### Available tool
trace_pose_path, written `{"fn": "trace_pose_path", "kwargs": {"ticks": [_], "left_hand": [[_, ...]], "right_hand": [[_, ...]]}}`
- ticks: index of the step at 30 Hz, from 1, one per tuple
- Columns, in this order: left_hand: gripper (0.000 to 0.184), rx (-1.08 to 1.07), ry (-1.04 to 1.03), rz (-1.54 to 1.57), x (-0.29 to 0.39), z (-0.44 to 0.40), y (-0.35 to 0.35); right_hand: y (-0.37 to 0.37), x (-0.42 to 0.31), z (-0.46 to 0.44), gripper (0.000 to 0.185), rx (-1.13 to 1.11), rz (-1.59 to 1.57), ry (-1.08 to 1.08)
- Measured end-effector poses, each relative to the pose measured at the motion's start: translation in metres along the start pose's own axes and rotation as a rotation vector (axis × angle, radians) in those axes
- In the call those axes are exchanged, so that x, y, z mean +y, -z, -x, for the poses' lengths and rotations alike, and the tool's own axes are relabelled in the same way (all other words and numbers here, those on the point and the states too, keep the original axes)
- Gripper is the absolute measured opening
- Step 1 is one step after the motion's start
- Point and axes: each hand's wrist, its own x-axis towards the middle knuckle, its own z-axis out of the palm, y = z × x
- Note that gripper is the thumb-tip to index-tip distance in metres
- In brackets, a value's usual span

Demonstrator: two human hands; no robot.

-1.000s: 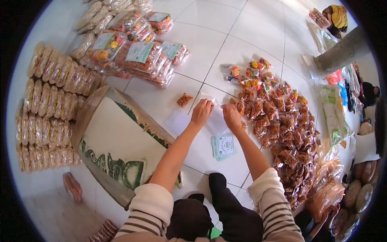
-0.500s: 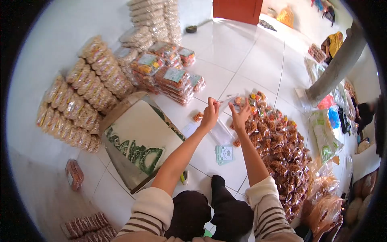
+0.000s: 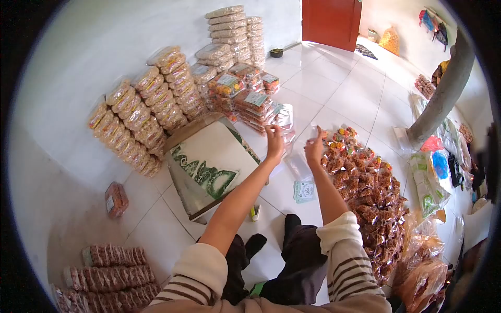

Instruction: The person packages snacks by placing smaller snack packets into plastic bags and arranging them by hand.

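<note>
The left hand (image 3: pixel 274 143) is pinched on a clear plastic bag (image 3: pixel 284 117), which flares upward just beyond the fingers; the film is so transparent that its lower edge is lost against the floor (image 3: pixel 339 81). The right hand (image 3: pixel 314 149) is apart from it, thumb raised and fingers partly curled; whether it grips anything cannot be told, since the fingertips overlap the pale tile and the edge of the snack pile (image 3: pixel 368 203).

That pile spreads to the right of the right hand and back towards the body, partly covered by the right forearm and striped sleeve (single packets blur together in its darker part). Between the forearms, just nearer the body than the hands, more clear plastic (image 3: pixel 298 168) lies flat, too glossy to count. Closer still are printed labels (image 3: pixel 303 191), overlapping, their small print unreadable.

Left of the left hand stands a box (image 3: pixel 209 156) with a white top and green lettering, its near corner by the left forearm. Beyond the left hand are stacked labelled packs (image 3: pixel 255 101). Far to the right of the right hand, a grey column (image 3: pixel 441 104) hides most of a yellow-and-dark shape; the things beyond it sink into the dark lens edge.
</note>
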Motion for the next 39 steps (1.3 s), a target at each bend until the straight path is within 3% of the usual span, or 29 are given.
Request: {"fn": "trace_pose_path", "kwargs": {"ticks": [1, 3, 6, 8, 9, 12, 13, 15, 17, 19, 21, 23, 24, 25, 26, 27, 29, 31, 33, 35, 37, 38, 39], "left_hand": [[0.022, 0.031, 0.087, 0.286, 0.014, 0.007, 0.006], [0.021, 0.088, 0.113, 0.296, 0.03, 0.008, 0.028], [0.021, 0.168, 0.124, 0.407, 0.016, -0.009, 0.073], [0.021, 0.177, 0.111, 0.429, 0.02, -0.001, 0.083], [0.021, 0.183, 0.116, 0.447, 0.018, 0.001, 0.088], [0.017, 0.311, 0.123, 0.515, 0.017, -0.006, 0.106], [0.016, 0.4, 0.126, 0.576, 0.017, -0.009, 0.114], [0.025, 0.478, 0.136, 0.554, 0.016, -0.011, 0.134], [0.041, 0.594, 0.084, 0.723, 0.007, -0.016, 0.157], [0.049, 0.576, 0.086, 0.784, 0.005, -0.014, 0.176], [0.049, 0.557, 0.091, 0.794, 0.009, -0.003, 0.196], [0.039, 0.566, 0.093, 0.821, 0.017, 0.016, 0.214], [0.03, 0.596, 0.141, 0.62, 0.022, 0.027, 0.223], [0.022, 0.619, 0.194, 0.422, 0.022, 0.036, 0.232], [0.011, 0.703, 0.217, 0.313, 0.024, 0.045, 0.244], [0.011, 0.718, 0.216, 0.32, 0.013, 0.046, 0.265], [0.016, 0.83, 0.133, -0.001, -0.014, 0.046, 0.314], [0.015, 0.869, 0.251, -0.169, 0.022, 0.065, 0.325], [0.02, 0.696, 0.074, 0.043, 0.027, 0.061, 0.35], [0.026, 0.718, 0.097, -0.078, 0.019, 0.049, 0.375], [0.029, 0.762, -0.219, -0.533, 0.025, 0.046, 0.373], [0.03, 0.834, -0.474, -0.635, 0.024, 0.042, 0.371], [0.03, 0.841, -0.469, -0.641, 0.034, 0.045, 0.367]], "right_hand": [[0.005, 0.005, -0.003, 0.068, -0.004, 0.031, -0.112], [0.008, 0.088, -0.035, 0.067, 0.286, 0.435, 0.323], [0.016, 0.115, -0.044, 0.067, 0.363, 0.5, 0.332], [0.022, 0.099, -0.04, 0.04, 0.149, 0.54, 0.163], [0.021, 0.095, -0.039, 0.04, 0.147, 0.541, 0.16], [0.02, 0.084, -0.041, 0.009, 0.156, -0.093, -0.22], [0.02, 0.079, -0.044, 0.009, 0.154, -0.08, -0.221], [0.019, 0.066, -0.047, 0.01, 0.307, -0.461, -0.224], [0.009, 0.047, -0.042, 0.011, 0.224, -0.545, -0.272], [-0.005, 0.044, -0.044, 0.017, -0.01, -0.426, -0.305], [-0.029, 0.039, -0.03, 0.028, -0.031, -0.255, -0.299], [-0.058, 0.029, -0.007, 0.036, -0.045, 0.214, -0.349], [-0.077, 0.093, -0.031, 0.041, -0.099, 0.354, -0.215], [-0.083, 0.077, -0.011, 0.041, -0.119, 0.361, -0.215], [-0.089, 0.06, 0.01, 0.041, -0.294, 0.568, 0.016], [-0.096, 0.045, 0.029, 0.041, -0.467, 0.765, 0.258], [-0.115, 0.064, 0.056, 0.04, -0.768, 0.736, 0.399], [-0.137, 0.02, 0.109, 0.042, -1.101, 1.196, 0.272], [-0.167, 0.063, 0.123, 0.051, -1.269, 1.364, 0.49], [-0.182, 0.032, 0.149, 0.056, -1.389, 1.39, 0.429], [-0.198, 0.031, 0.164, 0.06, -1.377, 1.453, 0.393], [-0.204, 0.033, 0.169, 0.06, -1.389, 1.45, 0.398], [-0.206, 0.035, 0.172, 0.061, -1.322, 1.416, 0.394]]}}
